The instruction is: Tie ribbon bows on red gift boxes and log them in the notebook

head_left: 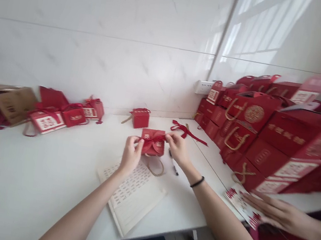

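Note:
A small red gift box (160,133) lies on the white table in front of me, with a red ribbon (153,139) gathered in a bow across it. My left hand (132,152) pinches the ribbon at the box's left side. On the right, my right hand (178,149) has the other side of the ribbon between its closed fingertips. A gold cord handle (157,169) loops out from the box's near side. Just below are an open notebook (137,205) with writing on one page and, beside my right wrist, a dark pen (174,163).
Several red boxes with gold cords form a tall stack (256,131) at right. A co-worker's hand (282,212) rests on a printed card (240,203). Behind my box stand another red box (140,118) and a loose ribbon (190,132). Ribboned boxes (74,115) and a cardboard carton (15,104) are at left.

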A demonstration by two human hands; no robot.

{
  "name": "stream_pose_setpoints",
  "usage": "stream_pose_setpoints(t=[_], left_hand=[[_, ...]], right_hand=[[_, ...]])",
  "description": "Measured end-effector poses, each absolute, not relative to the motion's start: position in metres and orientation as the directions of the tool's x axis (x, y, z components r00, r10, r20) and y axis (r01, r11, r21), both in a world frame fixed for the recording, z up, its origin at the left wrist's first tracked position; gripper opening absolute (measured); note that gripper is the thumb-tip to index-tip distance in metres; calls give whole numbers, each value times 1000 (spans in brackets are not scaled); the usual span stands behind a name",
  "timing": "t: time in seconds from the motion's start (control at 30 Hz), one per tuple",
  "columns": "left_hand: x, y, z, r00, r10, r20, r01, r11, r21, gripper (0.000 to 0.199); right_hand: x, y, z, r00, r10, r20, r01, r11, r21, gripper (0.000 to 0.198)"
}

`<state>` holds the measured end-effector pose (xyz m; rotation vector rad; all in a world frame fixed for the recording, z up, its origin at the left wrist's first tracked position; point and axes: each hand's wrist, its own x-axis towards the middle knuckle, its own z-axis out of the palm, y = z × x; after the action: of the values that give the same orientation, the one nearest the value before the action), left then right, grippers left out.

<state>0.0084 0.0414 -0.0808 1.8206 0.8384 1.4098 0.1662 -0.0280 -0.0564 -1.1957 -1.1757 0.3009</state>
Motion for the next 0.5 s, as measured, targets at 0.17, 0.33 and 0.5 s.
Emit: stream_pose_setpoints(t=[0.17,0.33,0.5], left_hand=[[9,45,-73,185,817,547,195,-576,794,14],[7,43,-66,205,833,514,305,-553,775,22],[7,43,-64,198,836,511,361,-547,755,27]], right_hand=[[165,-19,-60,469,710,525,399,360,-843,25],[162,-17,-60,475,727,496,374,343,-861,19],[162,-14,-61,477,762,437,256,356,-899,16]])
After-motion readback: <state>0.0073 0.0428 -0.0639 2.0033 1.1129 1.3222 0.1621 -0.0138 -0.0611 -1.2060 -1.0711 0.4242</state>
